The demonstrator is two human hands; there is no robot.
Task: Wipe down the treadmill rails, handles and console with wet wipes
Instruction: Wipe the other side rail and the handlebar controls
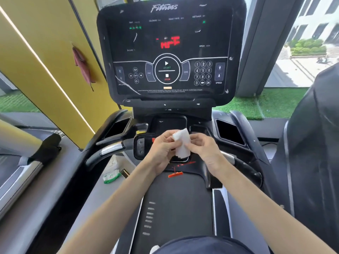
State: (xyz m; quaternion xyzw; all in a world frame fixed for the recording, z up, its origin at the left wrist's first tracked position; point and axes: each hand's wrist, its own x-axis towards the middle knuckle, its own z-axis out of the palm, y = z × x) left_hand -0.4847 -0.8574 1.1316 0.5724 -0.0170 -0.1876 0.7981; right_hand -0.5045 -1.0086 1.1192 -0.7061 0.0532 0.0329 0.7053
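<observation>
As both hands pinch one white wet wipe (181, 143) just below the console (166, 50), left hand (162, 150) and right hand (202, 148) curl on opposite edges, seemingly unfolding it for wiping.

Your one camera sits on your head, looking forward and down over the treadmill (236, 118).

The wide lens faces the console (167, 52) straight ahead and near, with the belt (178, 208) running down to your body at the bottom edge. Your left hand (162, 150) and right hand (206, 151) meet close below the console, mid-frame.
</observation>
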